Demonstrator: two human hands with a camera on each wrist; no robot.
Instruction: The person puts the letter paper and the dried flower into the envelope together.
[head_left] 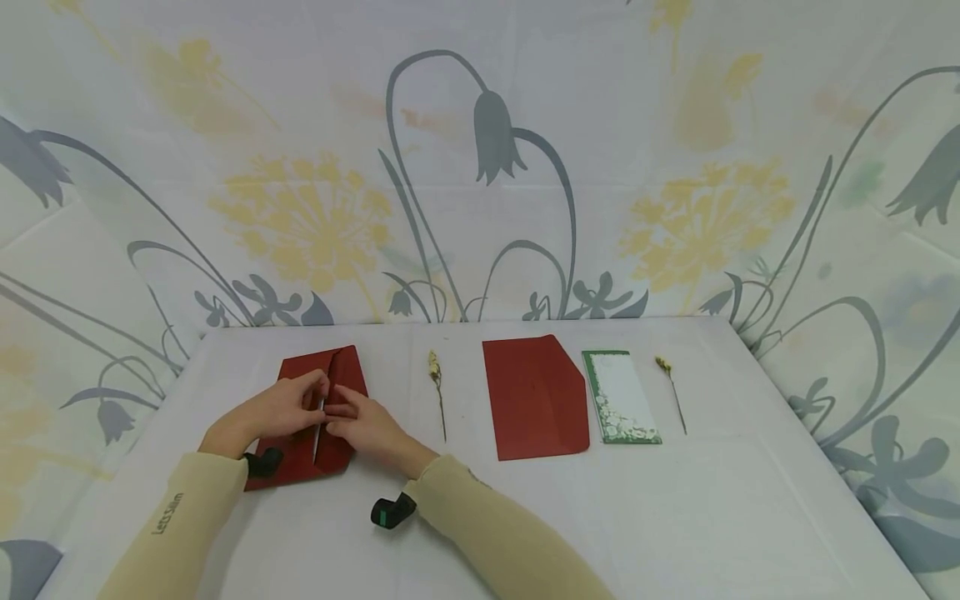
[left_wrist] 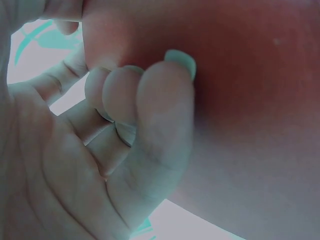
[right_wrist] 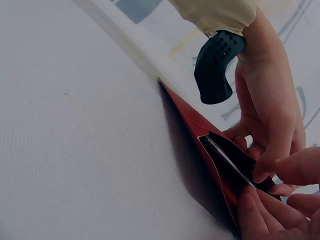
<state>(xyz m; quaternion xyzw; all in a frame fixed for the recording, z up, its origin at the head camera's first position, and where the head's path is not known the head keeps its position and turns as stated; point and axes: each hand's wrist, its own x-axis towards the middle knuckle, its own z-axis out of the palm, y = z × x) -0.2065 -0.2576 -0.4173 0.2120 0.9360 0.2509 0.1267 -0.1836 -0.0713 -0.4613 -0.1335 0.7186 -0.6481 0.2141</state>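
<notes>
Both hands work at the mouth of a red envelope (head_left: 300, 464) at the left of the table. My left hand (head_left: 288, 404) lies over its left part, thumb and curled fingers gripping at the opening; in the left wrist view the thumb (left_wrist: 165, 110) overlaps the red paper. From the right, my right hand (head_left: 375, 433) pinches at the mouth's other edge, fingertips close to the left ones. Between the parted red sides, the right wrist view shows the thin pale edge of a card (right_wrist: 227, 160) inside the envelope. Fingers hide part of that edge.
A dried flower sprig (head_left: 437, 383) lies right of the hands. Beyond it are a second red envelope (head_left: 532, 400), a white card with a green floral border (head_left: 622, 396) and another dried sprig (head_left: 672, 392). A flower-patterned cloth (head_left: 450, 225) hangs behind the white table (head_left: 712, 517).
</notes>
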